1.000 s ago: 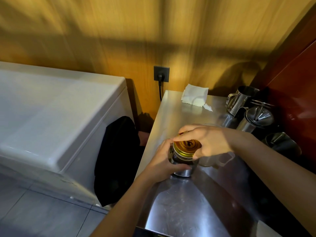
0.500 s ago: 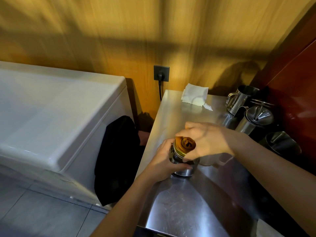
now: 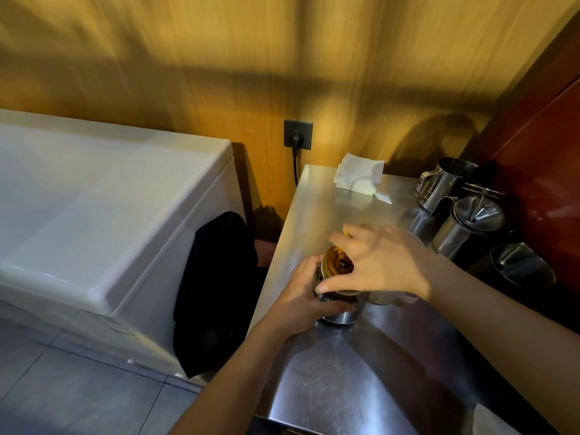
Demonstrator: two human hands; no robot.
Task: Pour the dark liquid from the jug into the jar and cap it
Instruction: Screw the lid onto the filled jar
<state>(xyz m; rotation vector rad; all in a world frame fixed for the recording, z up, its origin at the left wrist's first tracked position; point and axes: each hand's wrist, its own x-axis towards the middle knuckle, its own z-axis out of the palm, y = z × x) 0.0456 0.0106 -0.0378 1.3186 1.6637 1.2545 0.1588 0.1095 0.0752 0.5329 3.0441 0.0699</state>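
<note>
Jar (image 3: 340,312) gripped by left hand (image 3: 301,296) on steel counter (image 3: 329,387); gold lid (image 3: 337,265) pinched by right hand (image 3: 381,265), blurred; clear jug (image 3: 386,298) half hidden behind wrist; steel pitchers (image 3: 470,227) crowded at right; napkin (image 3: 357,175) near wall

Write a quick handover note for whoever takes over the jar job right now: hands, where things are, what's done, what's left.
Left hand: wrapped around the jar, steadying it on the steel counter.
Right hand: fingers on the gold lid, which sits on the jar mouth.
Clear jug: behind the right hand, mostly hidden.
Done: apparently the pouring.
Left: check that the lid is tight; tightness can't be judged here.
</note>
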